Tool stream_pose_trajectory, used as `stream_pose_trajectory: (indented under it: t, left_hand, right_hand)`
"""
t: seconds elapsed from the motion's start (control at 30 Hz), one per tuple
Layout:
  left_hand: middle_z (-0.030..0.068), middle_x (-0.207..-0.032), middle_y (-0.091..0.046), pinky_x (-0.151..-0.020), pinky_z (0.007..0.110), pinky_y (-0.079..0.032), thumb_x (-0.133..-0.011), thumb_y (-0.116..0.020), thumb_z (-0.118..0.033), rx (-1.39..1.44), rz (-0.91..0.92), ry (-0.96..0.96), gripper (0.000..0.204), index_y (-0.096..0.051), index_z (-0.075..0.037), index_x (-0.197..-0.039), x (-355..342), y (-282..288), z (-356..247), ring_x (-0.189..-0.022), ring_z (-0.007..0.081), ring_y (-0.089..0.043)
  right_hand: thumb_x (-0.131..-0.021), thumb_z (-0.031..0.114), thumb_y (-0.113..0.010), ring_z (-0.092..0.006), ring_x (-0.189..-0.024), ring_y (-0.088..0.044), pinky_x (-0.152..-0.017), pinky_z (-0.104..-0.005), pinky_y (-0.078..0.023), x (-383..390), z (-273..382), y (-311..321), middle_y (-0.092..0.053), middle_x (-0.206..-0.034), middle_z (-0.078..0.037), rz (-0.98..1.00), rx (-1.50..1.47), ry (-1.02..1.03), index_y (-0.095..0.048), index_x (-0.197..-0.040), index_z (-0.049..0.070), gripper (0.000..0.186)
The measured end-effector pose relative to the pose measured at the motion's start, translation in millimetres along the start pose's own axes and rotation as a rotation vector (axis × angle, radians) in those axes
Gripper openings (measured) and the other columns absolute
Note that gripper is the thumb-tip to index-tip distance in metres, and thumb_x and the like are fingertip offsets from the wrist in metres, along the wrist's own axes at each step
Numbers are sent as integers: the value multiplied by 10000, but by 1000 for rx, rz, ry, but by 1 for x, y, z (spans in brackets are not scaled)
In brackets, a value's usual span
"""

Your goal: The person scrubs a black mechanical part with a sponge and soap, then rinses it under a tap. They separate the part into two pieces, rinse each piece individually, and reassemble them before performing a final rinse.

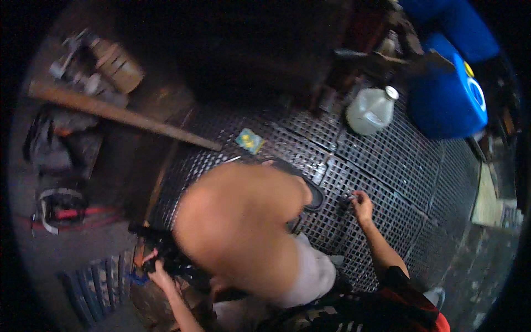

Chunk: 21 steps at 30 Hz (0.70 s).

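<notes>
A dark metal grating (387, 182) covers the floor across the middle and right of the frame in a dim, cluttered room, with a wooden plank (124, 115) slanting across the upper left. At upper right a cloudy plastic jug (369, 110) stands capped beside a blue drum (448, 91) — their contents cannot be made out. The right hand (362, 206) pinches a small dark part (347, 200) on the grating at centre right, while the left hand (157, 269) — lower left — grips a dark tool (166, 252).

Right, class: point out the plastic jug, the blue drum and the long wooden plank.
plastic jug (369, 112), head view, middle of its cloudy body.
blue drum (442, 99), head view, its blue side wall.
wooden plank (124, 115), head view, midway along its length.
</notes>
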<state>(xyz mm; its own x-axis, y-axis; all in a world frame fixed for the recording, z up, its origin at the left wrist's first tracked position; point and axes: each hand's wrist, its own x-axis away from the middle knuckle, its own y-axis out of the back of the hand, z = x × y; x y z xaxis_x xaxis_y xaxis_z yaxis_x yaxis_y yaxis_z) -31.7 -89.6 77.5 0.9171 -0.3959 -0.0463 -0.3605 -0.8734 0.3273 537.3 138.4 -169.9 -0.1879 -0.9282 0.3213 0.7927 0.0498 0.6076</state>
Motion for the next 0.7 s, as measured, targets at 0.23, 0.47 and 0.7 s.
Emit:
stream_pose_trajectory:
  t: [0.23, 0.47, 0.7]
  left_hand:
    - [98, -1031, -573, -959, 353, -425, -739, -464, 101, 201, -13, -29, 279, -527, -41, -970, 5, 0, -3, -1072, 242, -562]
    - [103, -1058, -581, -904, 323, -433, -775, -458, 70, 242, -100, -14, 249, -525, -68, -972, 9, 13, 11, -1096, 227, -560]
    - [97, -990, -563, -985, 355, -407, -699, -457, 115, 347, -168, 28, 308, -517, -42, -958, 3, 22, 7, -1069, 239, -554]
  right_hand:
    - [-860, 71, -588, -167, -732, -618, -666, -306, -505, -46, 72, -4, -657, -822, -70, 182, -74, 94, -604, -1068, 63, 208]
    - [-875, 86, -555, -206, -789, -619, -685, -333, -508, 0, 173, -103, -654, -879, -83, 651, 57, 364, -603, -1079, 62, 211]
    - [-890, 101, -522, -245, -846, -621, -704, -359, -512, 8, 204, -119, -650, -937, -96, 754, 158, 443, -601, -1091, 61, 220]
